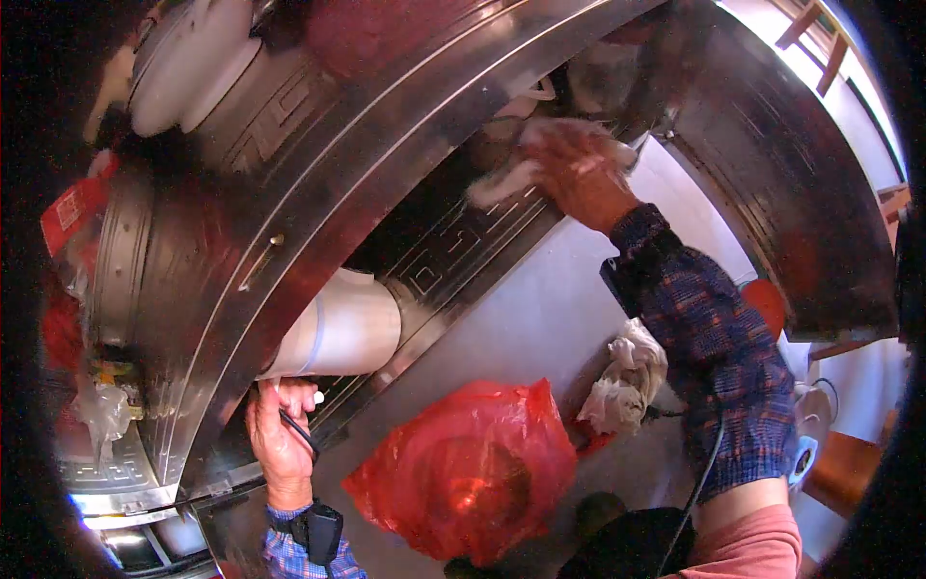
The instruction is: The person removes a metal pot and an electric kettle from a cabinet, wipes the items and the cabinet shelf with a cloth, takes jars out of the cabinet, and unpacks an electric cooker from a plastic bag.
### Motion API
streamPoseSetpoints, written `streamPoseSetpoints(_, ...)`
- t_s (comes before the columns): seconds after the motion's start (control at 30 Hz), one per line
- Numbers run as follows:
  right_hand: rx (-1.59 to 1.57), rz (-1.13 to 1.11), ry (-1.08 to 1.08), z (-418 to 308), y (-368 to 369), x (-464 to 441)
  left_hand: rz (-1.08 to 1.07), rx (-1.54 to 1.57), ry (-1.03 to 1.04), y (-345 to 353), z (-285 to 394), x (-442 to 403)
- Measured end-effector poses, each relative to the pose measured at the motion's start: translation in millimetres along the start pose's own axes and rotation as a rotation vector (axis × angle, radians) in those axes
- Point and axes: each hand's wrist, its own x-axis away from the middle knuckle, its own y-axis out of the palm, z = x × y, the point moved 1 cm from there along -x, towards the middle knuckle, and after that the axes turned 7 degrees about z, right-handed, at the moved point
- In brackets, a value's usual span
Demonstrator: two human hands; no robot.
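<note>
In the head view, the right hand (579, 174) lies far off, right of centre, over a whitish cloth (506, 183) on the patterned surface inside a dark metal cabinet (357, 207). Its fingers are spread and blurred; whether they grip the cloth or only press on it, I cannot tell.

The left hand (280, 439), near and to the left, has its fingers curled at the near end of a white cylindrical container (342, 323). It touches the container, but I cannot tell if it grips it. The container lies between the 2 hands at the cabinet opening, its left side partly hidden by the cabinet's long front frame (323, 188). A black cord (299, 434) runs beside the left fingers.

A bulging red plastic bag (473, 463) takes up the near floor (521, 309) between the 2 arms. Just right of it, a crumpled pale cloth bundle (627, 376) sits close to the right sleeve (719, 357). A dark metal panel (791, 174) stands on the far right, beyond that forearm.

At the far left are white dishes (193, 72); nearer on that side are a red packet (77, 214) and a clear plastic bag (103, 413).
</note>
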Motion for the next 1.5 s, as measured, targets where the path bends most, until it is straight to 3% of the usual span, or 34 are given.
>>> streamPoseSetpoints(0.07, 0.317, 0.247, 0.285, 1.0, 9.8, 4.0, -0.022, 0.031, -0.005, -1.6, -3.4, -2.0)
streamPoseSetpoints(0.1, 0.288, 0.333, 0.277, -10.0, 21.5, 3.2, 0.012, 0.034, 0.021, 1.9, -4.9, -4.1)
streamPoseSetpoints(0.17, 0.417, 0.065, 0.238, -57.4, 30.7, -10.2, 0.023, 0.031, 0.051, 6.1, -7.8, -5.5)
streamPoseSetpoints(0.23, 0.181, 0.163, -0.109, -104.3, -2.9, -16.0, 0.055, 0.04, 0.058, 21.4, -9.9, -12.1)
streamPoseSetpoints(0.3, -0.278, 0.386, -0.104, -128.3, 17.9, -11.3, 0.061, 0.046, 0.033, 25.2, -14.4, -21.0)
streamPoseSetpoints(0.33, -0.278, 0.396, -0.105, -127.8, 9.0, -14.6, 0.035, 0.049, 0.051, 26.6, -14.9, -26.1)
streamPoseSetpoints(0.4, -0.75, 0.217, 0.117, -118.1, -11.7, -22.3, -0.071, -0.005, 0.07, 25.5, -12.3, -32.0)
streamPoseSetpoints(0.43, -0.696, 0.248, 0.24, -97.7, -10.6, -29.5, -0.071, -0.006, 0.072, 24.0, -11.7, -30.9)
streamPoseSetpoints(0.5, -0.33, 0.721, 0.354, -59.2, -7.8, -40.2, -0.086, -0.073, 0.058, 21.8, -10.3, -26.9)
streamPoseSetpoints(0.6, -0.394, 0.765, 0.518, -22.5, -21.3, -71.0, -0.052, -0.076, 0.054, 19.0, -13.5, -26.5)
streamPoseSetpoints(0.67, -0.486, 0.484, 0.768, -6.7, -20.3, -94.2, -0.055, -0.067, 0.061, 24.6, -8.9, -26.0)
streamPoseSetpoints(0.7, -0.573, 0.528, 0.777, -1.2, -15.5, -101.5, -0.06, -0.087, 0.059, 26.3, -7.7, -26.0)
streamPoseSetpoints(0.8, -0.232, 0.454, 0.302, 89.8, 129.1, -144.2, -0.058, -0.096, 0.053, 23.8, -8.4, -28.0)
streamPoseSetpoints(0.97, -0.298, 0.15, 0.503, -14.8, 105.1, -166.1, -0.042, -0.095, 0.065, 21.5, -13.5, -27.6)
streamPoseSetpoints(1.1, -0.305, 0.028, 0.588, -75.9, 103.9, -185.8, -0.066, -0.076, 0.057, 16.6, -16.0, -31.1)
streamPoseSetpoints(1.23, -0.329, -0.017, 0.738, -118.7, 90.7, -184.2, -0.045, -0.173, 0.075, 21.4, -10.9, -27.8)
streamPoseSetpoints(1.3, -0.395, 0.095, 1.059, -132.2, 81.0, -162.1, -0.018, -0.317, 0.111, 24.7, -5.2, -25.5)
streamPoseSetpoints(1.33, -0.39, 0.087, 1.069, -133.2, 47.9, -133.4, 0.019, -0.456, 0.166, 25.0, -3.0, -25.5)
streamPoseSetpoints(1.37, -0.301, -0.002, 0.557, -126.7, 8.6, -93.1, 0.033, -0.659, 0.268, 18.0, -2.8, -21.3)
streamPoseSetpoints(1.4, -0.204, -0.08, 0.042, -120.9, -18.0, -61.5, 0.026, -0.64, 0.192, 11.1, -1.3, -22.3)
streamPoseSetpoints(1.43, -0.198, -0.078, 0.051, -113.2, -10.9, -40.7, 0.06, -0.646, 0.21, 11.2, -1.4, -17.5)
streamPoseSetpoints(1.5, -0.285, 0.303, -0.215, -98.6, 16.4, -7.8, 0.185, -0.689, 0.207, 12.6, -0.5, -5.3)
